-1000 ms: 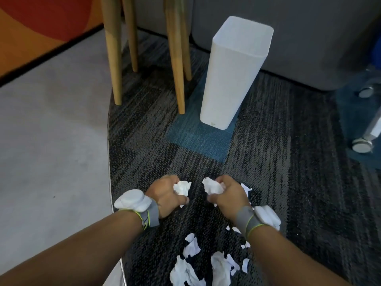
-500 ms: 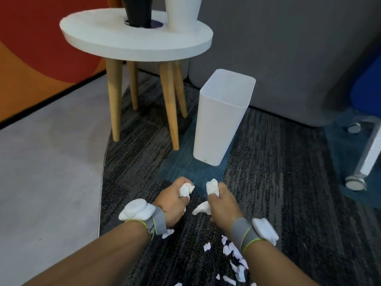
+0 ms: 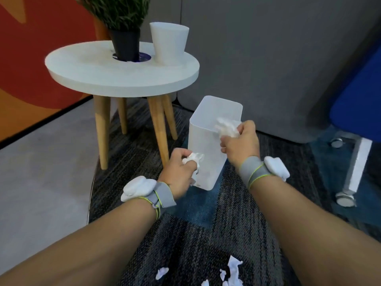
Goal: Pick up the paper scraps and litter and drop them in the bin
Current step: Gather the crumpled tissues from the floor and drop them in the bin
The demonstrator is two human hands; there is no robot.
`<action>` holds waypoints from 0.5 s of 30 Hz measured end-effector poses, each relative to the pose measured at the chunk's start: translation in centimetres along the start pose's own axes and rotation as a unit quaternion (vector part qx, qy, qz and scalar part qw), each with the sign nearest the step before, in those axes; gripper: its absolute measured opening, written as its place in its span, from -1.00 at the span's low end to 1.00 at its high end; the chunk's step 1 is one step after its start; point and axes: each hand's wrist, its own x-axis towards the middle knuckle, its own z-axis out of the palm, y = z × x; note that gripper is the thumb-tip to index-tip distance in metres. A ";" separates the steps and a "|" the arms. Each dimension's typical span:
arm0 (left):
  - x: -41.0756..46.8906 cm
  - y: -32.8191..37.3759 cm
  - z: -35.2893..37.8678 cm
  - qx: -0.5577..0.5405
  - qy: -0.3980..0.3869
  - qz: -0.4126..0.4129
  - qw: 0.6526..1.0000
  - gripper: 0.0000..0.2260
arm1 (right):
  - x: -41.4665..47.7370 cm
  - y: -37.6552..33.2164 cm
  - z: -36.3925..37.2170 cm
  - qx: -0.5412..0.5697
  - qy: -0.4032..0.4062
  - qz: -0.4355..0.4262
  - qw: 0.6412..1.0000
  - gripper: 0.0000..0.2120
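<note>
Your left hand (image 3: pixel 179 172) is curled round one crumpled paper wad (image 3: pixel 192 158). Just right of that grip stands the single white bin (image 3: pixel 204 139), its rim higher than the wad. Your right hand (image 3: pixel 241 141) pinches a second wad (image 3: pixel 226 127) at the bin's rim (near right corner). Nearer you than both grips, at least three loose scraps (image 3: pixel 233 269) lie on the carpet (image 3: pixel 185 244).

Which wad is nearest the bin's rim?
The right-hand wad, held at the rim of the bin; the left-hand wad is lower, in front of its wall.
</note>
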 end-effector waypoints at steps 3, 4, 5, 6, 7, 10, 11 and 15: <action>1.0 1.5 -0.1 -0.014 0.009 0.021 1.000 -0.76 | 2.6 -1.1 -0.2 0.034 0.006 0.026 0.999 -0.65; 1.3 1.9 -0.1 -0.014 0.012 0.025 1.000 -0.78 | 3.1 -1.1 -0.2 0.038 -0.006 0.033 0.999 -0.72; 1.5 2.2 -0.1 -0.012 0.018 0.032 0.999 -0.79 | 3.4 -0.9 -0.2 0.030 -0.020 0.039 0.999 -0.77; 1.8 2.6 0.0 -0.008 0.022 0.041 0.999 -0.79 | 3.4 -0.6 -0.3 0.010 -0.031 0.044 0.999 -0.72; 2.0 2.9 0.1 -0.005 0.024 0.052 0.998 -0.80 | 3.3 -0.3 -0.3 0.004 -0.036 0.040 0.999 -0.68; 2.9 4.0 0.8 -0.006 0.035 0.070 0.997 -0.83 | 2.0 0.1 -0.1 0.003 -0.046 0.016 0.999 -0.91; 3.2 4.5 1.0 -0.003 0.041 0.076 0.996 -0.85 | 1.4 0.0 0.1 0.017 -0.066 0.025 0.997 -0.93; 4.1 6.3 1.6 -0.009 0.026 0.086 0.996 -0.85 | 0.1 -1.3 0.6 0.108 -0.131 0.087 0.982 -0.87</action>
